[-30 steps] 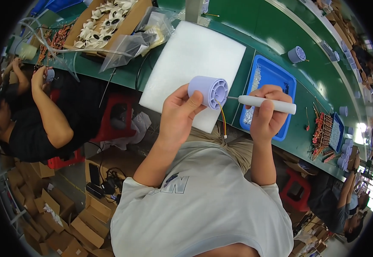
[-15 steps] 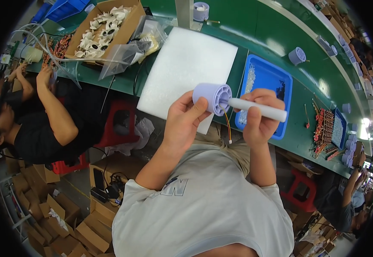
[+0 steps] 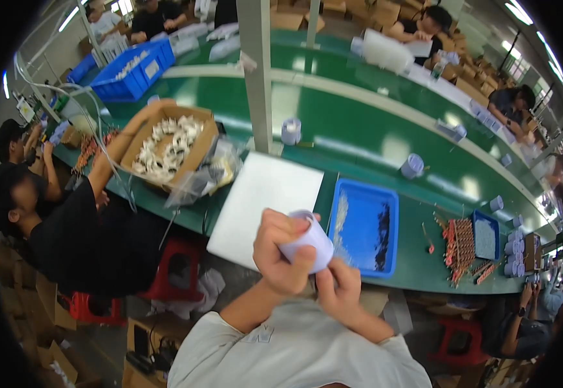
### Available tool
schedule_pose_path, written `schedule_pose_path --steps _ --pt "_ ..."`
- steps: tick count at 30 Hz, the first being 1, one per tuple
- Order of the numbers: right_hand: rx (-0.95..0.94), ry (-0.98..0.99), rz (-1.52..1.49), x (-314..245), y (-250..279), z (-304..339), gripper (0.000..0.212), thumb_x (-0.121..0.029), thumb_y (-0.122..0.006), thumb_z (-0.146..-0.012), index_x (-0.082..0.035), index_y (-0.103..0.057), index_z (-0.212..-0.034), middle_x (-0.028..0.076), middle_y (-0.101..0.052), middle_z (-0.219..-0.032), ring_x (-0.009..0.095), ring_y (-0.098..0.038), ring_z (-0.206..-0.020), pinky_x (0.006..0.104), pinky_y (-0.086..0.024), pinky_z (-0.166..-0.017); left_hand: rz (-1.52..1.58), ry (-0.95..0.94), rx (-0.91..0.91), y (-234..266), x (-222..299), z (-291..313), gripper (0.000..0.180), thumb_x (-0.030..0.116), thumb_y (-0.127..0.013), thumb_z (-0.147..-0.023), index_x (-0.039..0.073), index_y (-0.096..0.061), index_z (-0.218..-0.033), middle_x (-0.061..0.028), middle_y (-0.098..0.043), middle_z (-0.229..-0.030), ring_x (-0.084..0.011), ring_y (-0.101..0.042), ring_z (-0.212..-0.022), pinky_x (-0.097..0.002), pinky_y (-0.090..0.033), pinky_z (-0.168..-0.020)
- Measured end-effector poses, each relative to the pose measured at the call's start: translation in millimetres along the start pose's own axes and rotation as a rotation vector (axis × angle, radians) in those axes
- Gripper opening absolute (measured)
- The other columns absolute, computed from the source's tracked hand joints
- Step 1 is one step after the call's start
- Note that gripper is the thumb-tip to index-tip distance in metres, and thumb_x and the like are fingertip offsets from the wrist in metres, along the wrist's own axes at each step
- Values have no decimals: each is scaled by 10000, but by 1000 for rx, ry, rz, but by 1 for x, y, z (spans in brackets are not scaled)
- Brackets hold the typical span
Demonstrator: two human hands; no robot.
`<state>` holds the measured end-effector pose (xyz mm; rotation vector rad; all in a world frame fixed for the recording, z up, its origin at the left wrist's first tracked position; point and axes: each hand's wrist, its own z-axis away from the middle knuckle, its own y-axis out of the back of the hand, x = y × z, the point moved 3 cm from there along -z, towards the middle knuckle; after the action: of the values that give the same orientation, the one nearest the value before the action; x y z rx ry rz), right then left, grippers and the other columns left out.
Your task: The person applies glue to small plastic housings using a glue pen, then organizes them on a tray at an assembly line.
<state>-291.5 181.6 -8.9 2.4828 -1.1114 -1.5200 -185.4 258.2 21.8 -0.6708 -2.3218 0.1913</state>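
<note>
Hands at chest height, close together, in front of the near edge of the green table (image 3: 359, 129). Left hand (image 3: 283, 253) wrapped around a pale lilac tube (image 3: 307, 244), fingers curled over its top and side, so only the right part of the tube shows. Right hand (image 3: 338, 289) just below and touching the tube's lower end, fingers bent inward; whether it holds anything of its own cannot be told, as its palm side is hidden. Tube held above the gap between a white sheet (image 3: 265, 200) and a blue tray (image 3: 365, 227), clear of both.

White sheet: flat on the table, its near corner covered by the left hand. Blue tray: pale small parts along its left wall and dark ones at right, too small to make out. Cardboard box (image 3: 168, 150) of whitish parts to the left, a crumpled clear bag (image 3: 207, 176) beside it. Similar lilac tubes (image 3: 413, 165) stand farther out on the table. Neighbouring person (image 3: 68, 220) at left, arm reaching to the box, face unclear. Picture rim dark and bent.
</note>
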Motion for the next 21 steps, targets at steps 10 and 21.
schedule_pose_path --steps 10,21 --pt "-100 -715 -1156 -29 21 3 208 -133 -439 -917 19 -577 -880 -44 -437 -551 55 -316 -447 221 -253 -420 209 -39 -70 -21 22 -2 177 41 -656 -734 25 -482 -759 -138 -517 -891 -164 -478 -720 -320 -505 -668" --pt "171 -461 -175 28 67 -16 235 -169 -411 -926 22 -534 -987 -22 -448 -602 35 -353 -483 196 -328 -459 -26 312 -348 -22 -81 -7 430 98 -740 -699 91 -433 -1001 -151 -514 -1142 -247 -506 -1046 -372 -413 -873"
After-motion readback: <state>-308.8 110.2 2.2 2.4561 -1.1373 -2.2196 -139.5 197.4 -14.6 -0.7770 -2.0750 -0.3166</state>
